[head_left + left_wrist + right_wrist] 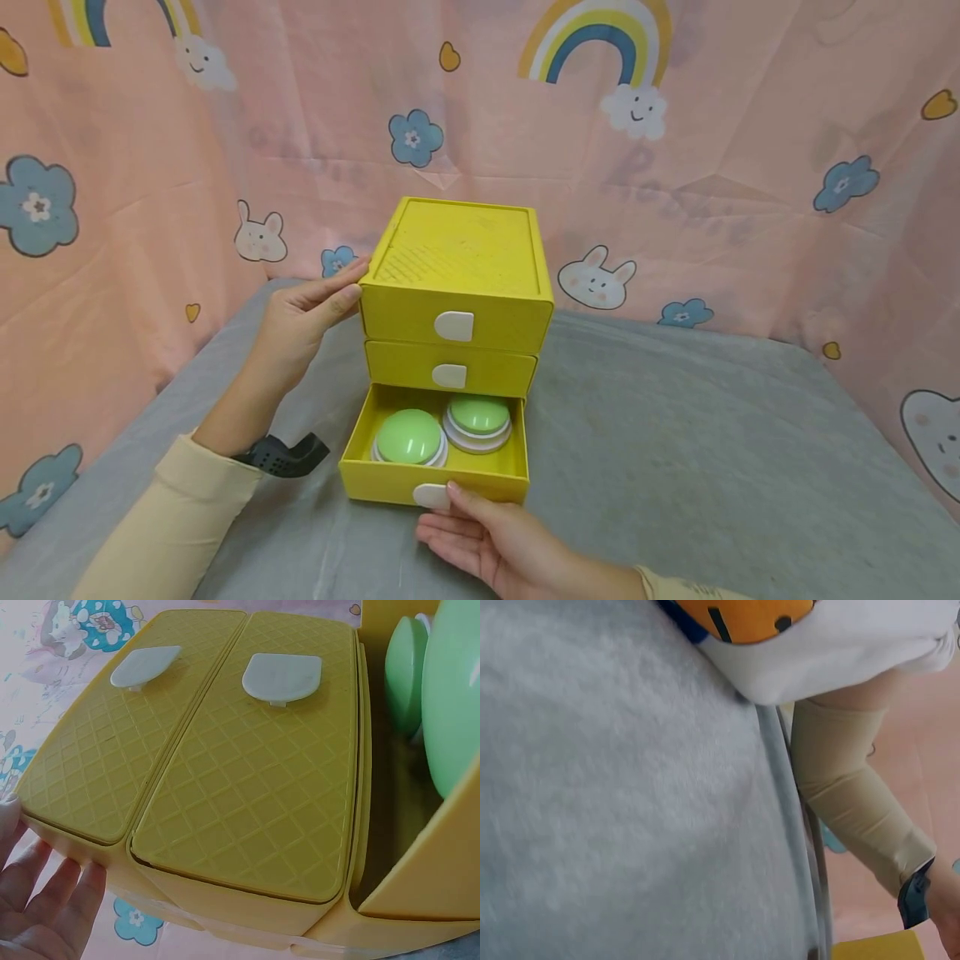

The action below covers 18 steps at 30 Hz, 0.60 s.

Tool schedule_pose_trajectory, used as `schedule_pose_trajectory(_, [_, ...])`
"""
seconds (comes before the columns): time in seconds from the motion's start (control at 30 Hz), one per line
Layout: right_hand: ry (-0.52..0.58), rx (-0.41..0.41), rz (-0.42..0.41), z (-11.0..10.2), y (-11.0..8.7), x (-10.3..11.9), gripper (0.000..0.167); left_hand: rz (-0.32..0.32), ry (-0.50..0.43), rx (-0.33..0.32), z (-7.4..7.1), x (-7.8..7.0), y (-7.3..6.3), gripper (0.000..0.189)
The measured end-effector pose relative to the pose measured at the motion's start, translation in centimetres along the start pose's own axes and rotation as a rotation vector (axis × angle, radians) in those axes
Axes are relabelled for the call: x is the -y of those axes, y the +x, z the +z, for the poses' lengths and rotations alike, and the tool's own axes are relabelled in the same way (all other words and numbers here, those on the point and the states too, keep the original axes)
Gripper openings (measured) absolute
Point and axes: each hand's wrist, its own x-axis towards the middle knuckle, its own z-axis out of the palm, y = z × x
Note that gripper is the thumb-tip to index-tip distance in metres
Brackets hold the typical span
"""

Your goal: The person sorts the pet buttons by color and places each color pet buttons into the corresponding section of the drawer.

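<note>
A yellow three-drawer box (457, 250) stands on the cloth, its bottom drawer (360, 483) pulled out. Inside that drawer sit two green domes on white bases: one dome (408, 437) nearer the front, another dome (480, 415) behind it to the right. The left hand (300, 312) steadies the box's upper left side, fingers extended along it; in the left wrist view its fingertips touch the box edge. At the drawer front, the right hand (510, 537) is palm up, pinching the white handle (430, 496) with the thumb at its right edge and fingers below.
Grey cloth (712, 450) covers the table around the box. A pink patterned curtain (480, 108) hangs behind and at both sides. Two closed drawers with a white upper tab (453, 326) and a white middle tab (449, 376) sit above the pulled-out one.
</note>
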Motion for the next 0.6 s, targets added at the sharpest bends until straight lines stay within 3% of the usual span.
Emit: schedule_pose_trajectory(0.6, [0.024, -0.057, -0.105, 0.0, 2.4, 1.9, 0.053, -0.001, 0.013, -0.005, 0.0, 0.0, 0.0, 0.045])
